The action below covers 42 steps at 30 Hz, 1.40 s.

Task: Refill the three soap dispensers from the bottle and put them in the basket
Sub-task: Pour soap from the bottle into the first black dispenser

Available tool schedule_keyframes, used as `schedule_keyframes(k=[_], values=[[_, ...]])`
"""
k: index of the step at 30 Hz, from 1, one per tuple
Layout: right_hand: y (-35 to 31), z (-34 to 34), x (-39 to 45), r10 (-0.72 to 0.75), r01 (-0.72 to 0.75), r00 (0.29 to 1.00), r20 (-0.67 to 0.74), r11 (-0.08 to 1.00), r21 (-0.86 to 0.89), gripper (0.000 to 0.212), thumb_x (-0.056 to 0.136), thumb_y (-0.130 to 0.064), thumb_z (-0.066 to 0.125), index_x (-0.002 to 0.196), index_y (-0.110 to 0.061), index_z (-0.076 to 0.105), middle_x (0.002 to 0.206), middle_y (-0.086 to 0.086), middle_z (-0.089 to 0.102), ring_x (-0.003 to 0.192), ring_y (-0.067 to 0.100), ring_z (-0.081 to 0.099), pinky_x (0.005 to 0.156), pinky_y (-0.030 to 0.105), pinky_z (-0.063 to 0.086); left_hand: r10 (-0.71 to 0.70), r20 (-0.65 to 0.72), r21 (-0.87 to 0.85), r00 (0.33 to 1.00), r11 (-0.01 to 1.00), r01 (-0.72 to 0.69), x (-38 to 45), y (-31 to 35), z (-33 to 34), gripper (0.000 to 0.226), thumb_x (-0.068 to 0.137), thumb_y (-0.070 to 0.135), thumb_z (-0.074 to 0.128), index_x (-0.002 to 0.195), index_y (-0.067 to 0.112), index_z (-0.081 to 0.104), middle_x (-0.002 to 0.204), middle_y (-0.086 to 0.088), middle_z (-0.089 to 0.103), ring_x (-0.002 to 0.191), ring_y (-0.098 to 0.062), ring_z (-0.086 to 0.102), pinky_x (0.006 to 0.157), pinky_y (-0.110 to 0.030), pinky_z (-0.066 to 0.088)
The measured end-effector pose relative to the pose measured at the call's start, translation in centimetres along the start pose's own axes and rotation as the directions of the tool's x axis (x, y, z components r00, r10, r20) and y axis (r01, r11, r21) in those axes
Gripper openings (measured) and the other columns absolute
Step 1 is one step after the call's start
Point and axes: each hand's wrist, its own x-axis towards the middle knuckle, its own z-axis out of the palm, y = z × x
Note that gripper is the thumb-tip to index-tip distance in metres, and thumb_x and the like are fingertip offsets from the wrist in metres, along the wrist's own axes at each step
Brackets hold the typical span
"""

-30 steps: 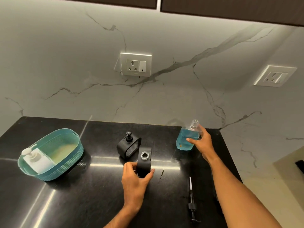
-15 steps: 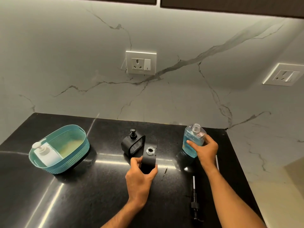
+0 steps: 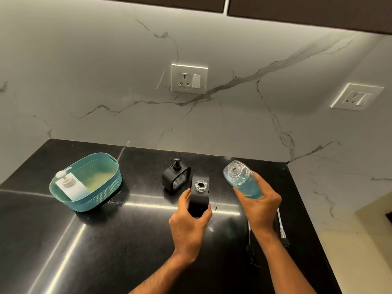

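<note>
The right hand [image 3: 257, 203] grips the blue-soap bottle [image 3: 242, 180] tilted, open neck pointing up-left toward the uncapped black dispenser [image 3: 199, 195], held upright by the left hand [image 3: 188, 219] mid-worktop [image 3: 106, 240]; teal basket [image 3: 84, 203] well left.

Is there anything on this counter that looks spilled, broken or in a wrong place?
No spill or damage shows. Two pump tubes lie loose on the counter by the right hand; the open black dispenser and tilted bottle lack theirs.
</note>
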Motion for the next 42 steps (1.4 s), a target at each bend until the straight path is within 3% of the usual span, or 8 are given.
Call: schedule_keyframes(k=[2,5,11,16,22,25,36,42], values=[[-0.9,-0.1,-0.9,-0.014,0.015,1.0,0.025,0.998,-0.06,0.06,0.076,-0.022,0.091,0.13,-0.011,0.068,0.119,-0.002,0.074,0.111,0.01,0.07,0.084,0.029,0.063,0.019,0.006,0.014,1.0,1.0,-0.019,-0.3,0.3,-0.4,0.062,0.077,0.056,0.078,0.133,0.035,0.062,0.093,0.024,0.074,0.085,0.005,0.071,0.076,-0.009,0.053],[-2.2,-0.4,-2.0,-0.051,0.058,0.997,0.054,0.988,-0.141,0.065,0.076,-0.026,0.088,0.134,-0.007,0.065,0.124,0.005,0.071,0.116,0.011,0.067,0.087,0.031,0.062,0.041,0.023,0.002,0.999,0.999,-0.041,-1.0,1.0,-1.1,0.053,0.077,0.056,0.075,0.127,0.042,0.062,0.083,0.036,0.067,0.082,0.01,0.068,0.071,-0.004,0.048],[-3.7,-0.2,-3.4,-0.175,0.202,0.978,0.109,0.927,-0.315,0.069,0.069,-0.01,0.094,0.13,0.003,0.066,0.123,0.016,0.072,0.114,0.03,0.07,0.086,0.049,0.063,0.106,0.053,-0.008,0.993,0.994,-0.106,-1.7,1.6,-2.5,0.051,0.082,0.051,0.079,0.128,0.043,0.058,0.1,0.046,0.062,0.086,0.014,0.066,0.072,-0.001,0.048],[-4.3,-0.1,-4.1,-0.222,0.263,0.964,0.148,0.882,-0.392,0.071,0.066,-0.002,0.093,0.132,0.002,0.064,0.125,0.018,0.071,0.116,0.035,0.069,0.09,0.054,0.061,0.119,0.1,-0.01,0.988,0.993,-0.119,-1.8,1.5,-3.4,0.058,0.081,0.044,0.083,0.134,0.033,0.061,0.088,0.044,0.059,0.089,0.02,0.063,0.076,0.0,0.048],[-4.8,0.1,-4.3,-0.238,0.292,0.955,0.174,0.849,-0.441,0.072,0.067,-0.004,0.094,0.133,0.0,0.064,0.127,0.016,0.07,0.119,0.033,0.068,0.096,0.051,0.058,0.119,0.122,0.0,0.985,0.993,-0.12,-1.9,1.3,-4.2,0.065,0.082,0.04,0.086,0.139,0.024,0.061,0.102,0.03,0.063,0.087,0.026,0.059,0.079,-0.001,0.05],[-5.2,0.3,-4.3,-0.234,0.29,0.956,0.177,0.84,-0.458,0.071,0.068,-0.004,0.093,0.133,0.0,0.065,0.127,0.015,0.07,0.12,0.032,0.067,0.098,0.051,0.058,0.114,0.131,-0.006,0.985,0.993,-0.114,-1.9,1.3,-4.7,0.063,0.082,0.04,0.085,0.139,0.025,0.061,0.101,0.029,0.064,0.086,0.024,0.06,0.079,-0.005,0.053],[-6.0,-0.4,-4.0,-0.277,0.355,0.934,0.225,0.788,-0.503,0.075,0.063,-0.003,0.095,0.132,-0.003,0.065,0.128,0.014,0.07,0.121,0.032,0.066,0.098,0.055,0.057,0.118,0.131,-0.013,0.984,0.993,-0.118,-2.3,1.3,-4.8,0.064,0.08,0.038,0.086,0.137,0.024,0.062,0.102,0.026,0.065,0.082,0.011,0.062,0.076,0.004,0.044],[-6.1,-0.7,-3.8,-0.266,0.355,0.933,0.241,0.781,-0.513,0.076,0.063,-0.004,0.096,0.133,-0.004,0.065,0.128,0.014,0.07,0.121,0.032,0.066,0.099,0.054,0.056,0.117,0.147,-0.005,0.982,0.993,-0.118,-2.4,1.4,-4.8,0.064,0.08,0.035,0.088,0.137,0.026,0.061,0.101,0.029,0.061,0.083,0.025,0.058,0.075,0.005,0.043]])
